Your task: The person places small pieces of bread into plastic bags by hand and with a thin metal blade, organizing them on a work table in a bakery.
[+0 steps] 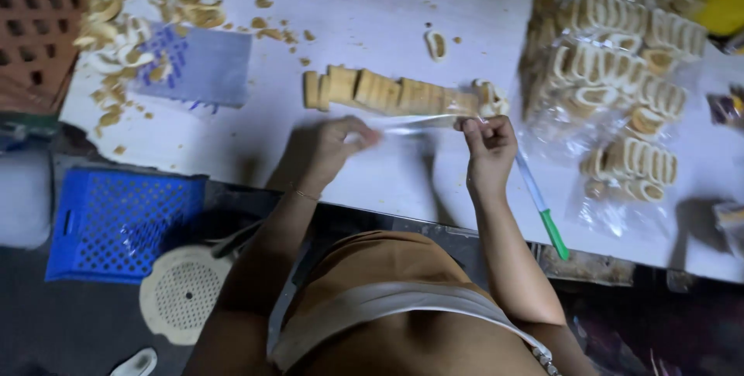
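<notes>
Clear plastic film (418, 122) is pinched taut between the fingers of your left hand (341, 147) and right hand (488, 143), just before the biscuit row (395, 93) on the tabletop (372, 19), so you seem to be opening the wrapper, which next needs sliding over the row.

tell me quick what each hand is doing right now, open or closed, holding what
Left hand: closed, pinching one end of the clear plastic wrapper.
Right hand: closed, pinching the wrapper's other end, just below the row of biscuits.
</notes>
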